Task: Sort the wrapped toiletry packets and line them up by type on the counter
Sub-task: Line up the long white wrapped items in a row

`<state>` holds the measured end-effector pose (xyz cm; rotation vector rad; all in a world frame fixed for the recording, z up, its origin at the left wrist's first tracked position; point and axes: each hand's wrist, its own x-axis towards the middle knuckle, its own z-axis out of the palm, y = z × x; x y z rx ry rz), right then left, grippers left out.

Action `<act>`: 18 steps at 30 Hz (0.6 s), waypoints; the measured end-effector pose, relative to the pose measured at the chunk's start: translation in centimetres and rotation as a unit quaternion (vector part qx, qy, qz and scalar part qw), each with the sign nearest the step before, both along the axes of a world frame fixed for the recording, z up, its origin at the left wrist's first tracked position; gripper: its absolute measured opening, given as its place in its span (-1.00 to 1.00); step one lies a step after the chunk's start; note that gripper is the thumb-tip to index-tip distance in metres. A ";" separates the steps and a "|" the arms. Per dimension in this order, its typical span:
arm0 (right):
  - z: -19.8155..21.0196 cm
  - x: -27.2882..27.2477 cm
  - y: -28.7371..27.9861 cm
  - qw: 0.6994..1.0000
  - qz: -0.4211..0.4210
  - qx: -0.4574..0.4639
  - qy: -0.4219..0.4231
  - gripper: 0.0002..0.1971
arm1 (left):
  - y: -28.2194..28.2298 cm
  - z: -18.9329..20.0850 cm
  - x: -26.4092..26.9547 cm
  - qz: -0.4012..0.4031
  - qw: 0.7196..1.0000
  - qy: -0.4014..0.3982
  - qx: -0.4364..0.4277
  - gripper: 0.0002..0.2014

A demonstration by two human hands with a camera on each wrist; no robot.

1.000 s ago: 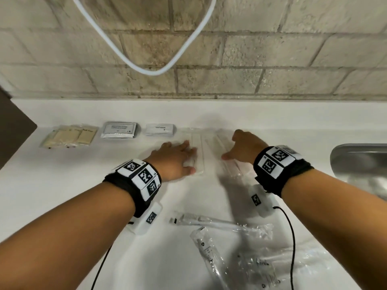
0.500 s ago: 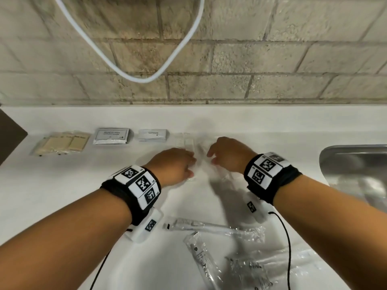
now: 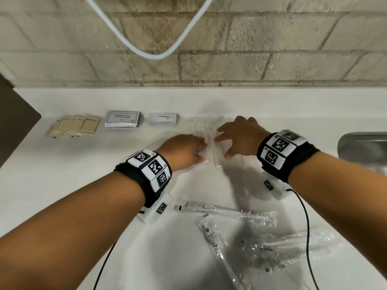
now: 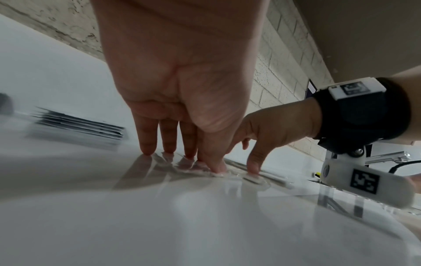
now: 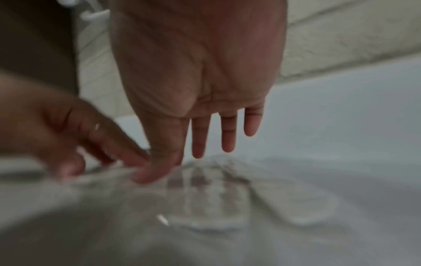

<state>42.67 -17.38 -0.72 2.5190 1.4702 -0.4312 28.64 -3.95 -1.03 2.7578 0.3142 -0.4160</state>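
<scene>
Several long clear-wrapped packets (image 3: 210, 141) lie side by side at the right end of a row on the white counter (image 3: 62, 185). My left hand (image 3: 188, 150) presses straight fingers (image 4: 168, 144) on their left side. My right hand (image 3: 234, 136), fingers spread, touches their right side with its thumb and fingertips (image 5: 200, 144). Left of them lie the white toothpaste packets (image 3: 164, 118), the grey shampoo packets (image 3: 122, 119) and the tan soap packets (image 3: 73, 126). Two wrapped toothbrushes (image 3: 219, 210) (image 3: 215, 248) and a loose heap of clear-wrapped packets (image 3: 282, 254) lie near me.
A steel sink (image 3: 364, 151) is set in the counter at the right. A brick wall (image 3: 251, 38) runs along the back, with a white cable (image 3: 152, 53) looping down in front of it. A dark panel (image 3: 16, 122) stands at the left edge.
Both hands have drawn closer together on the clear packets, which now lie tighter. The right hand's fingers have spread out from a curled pose.
</scene>
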 end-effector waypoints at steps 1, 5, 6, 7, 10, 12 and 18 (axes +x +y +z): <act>0.0 -0.2 0.0 1.000 0.017 -0.016 -0.017 -0.38 | 0.0 0.0 0.0 0.000 1.000 -0.002 0.001 -0.50; -0.3 -0.6 0.4 0.999 -0.016 -0.032 0.022 -0.31 | 0.0 0.0 0.0 -0.006 1.000 -0.001 0.003 -0.52; -0.3 -0.6 0.5 0.999 -0.027 -0.033 0.029 -0.26 | 0.0 0.0 0.0 -0.007 1.000 0.000 0.003 -0.52; -0.3 -0.6 0.6 0.998 -0.032 -0.034 0.032 -0.22 | 0.0 0.0 0.0 -0.008 1.000 0.002 0.003 -0.52; -0.6 -0.6 1.0 0.998 -0.042 -0.032 0.029 -0.16 | 0.1 -0.1 0.1 -0.004 1.000 0.003 0.002 -0.55; -1.0 -0.5 1.1 0.998 -0.053 -0.022 0.029 -0.15 | 0.2 -0.1 0.0 0.004 1.000 0.001 -0.002 -0.58; -0.7 -1.0 0.9 0.996 -0.082 0.025 0.024 -0.23 | 0.2 -0.2 0.0 0.008 1.000 -0.007 -0.014 -0.56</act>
